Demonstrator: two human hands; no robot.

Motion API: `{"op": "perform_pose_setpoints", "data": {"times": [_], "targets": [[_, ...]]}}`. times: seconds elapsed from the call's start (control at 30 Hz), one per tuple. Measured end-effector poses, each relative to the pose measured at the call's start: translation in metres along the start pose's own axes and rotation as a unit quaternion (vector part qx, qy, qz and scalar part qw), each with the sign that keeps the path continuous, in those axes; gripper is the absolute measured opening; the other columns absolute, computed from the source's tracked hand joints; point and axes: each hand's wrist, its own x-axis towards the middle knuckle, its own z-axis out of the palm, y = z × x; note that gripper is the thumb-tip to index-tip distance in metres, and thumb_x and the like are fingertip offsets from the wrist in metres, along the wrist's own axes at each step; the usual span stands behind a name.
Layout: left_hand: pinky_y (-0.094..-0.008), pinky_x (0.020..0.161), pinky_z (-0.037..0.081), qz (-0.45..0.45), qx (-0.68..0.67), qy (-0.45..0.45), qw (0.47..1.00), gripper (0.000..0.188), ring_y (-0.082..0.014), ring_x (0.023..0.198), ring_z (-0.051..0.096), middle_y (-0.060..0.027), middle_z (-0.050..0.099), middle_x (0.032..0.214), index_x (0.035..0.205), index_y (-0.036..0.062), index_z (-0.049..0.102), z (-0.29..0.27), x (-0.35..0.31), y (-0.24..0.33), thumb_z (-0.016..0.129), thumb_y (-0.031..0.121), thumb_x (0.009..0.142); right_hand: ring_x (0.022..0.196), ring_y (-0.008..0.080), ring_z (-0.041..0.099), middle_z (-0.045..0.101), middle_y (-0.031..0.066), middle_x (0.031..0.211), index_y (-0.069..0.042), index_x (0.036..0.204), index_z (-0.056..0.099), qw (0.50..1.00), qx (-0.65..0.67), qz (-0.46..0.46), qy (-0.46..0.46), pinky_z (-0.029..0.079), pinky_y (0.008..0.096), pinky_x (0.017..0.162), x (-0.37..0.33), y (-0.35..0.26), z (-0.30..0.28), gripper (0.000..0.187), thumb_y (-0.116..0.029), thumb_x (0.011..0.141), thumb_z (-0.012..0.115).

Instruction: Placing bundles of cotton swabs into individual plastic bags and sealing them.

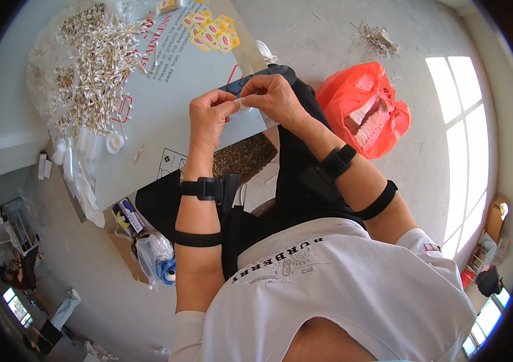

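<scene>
Grey surface carries many cotton swabs; near its edge, fingers of the left hand and right hand pinch a small whitish piece, I think light and soft, best held by its ends.

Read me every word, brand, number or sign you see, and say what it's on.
I don't copy out printed wording, but here's where it stands:
Grey tabletop: large red lettering and smaller black lines, partly legible.
White shirt: dark lettering across the front, legible.
Yellow-and-white packets: red marks, too small to read.
Small pale item between left hand and right hand: no print I can make out.
</scene>
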Motion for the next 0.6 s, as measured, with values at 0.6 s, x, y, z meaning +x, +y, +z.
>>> {"op": "perform_pose_setpoints", "data": {"times": [0.6], "targets": [[-0.0258, 0.065, 0.054, 0.002, -0.113, -0.013, 0.993, 0.020, -0.0115, 0.071, 0.063, -0.0059, 0.070, 0.082, 0.090, -0.0032, 0.074, -0.0087, -0.0075, -0.0048, 0.058, -0.002, 0.078, 0.075, 0.0056, 0.059, 0.065, 0.0010, 0.077, 0.003, 0.084, 0.067, 0.999, 0.024, 0.003, -0.021, 0.048, 0.0215, 0.069, -0.0004, 0.0036, -0.0016, 0.006, -0.001, 0.080, 0.068]]}}
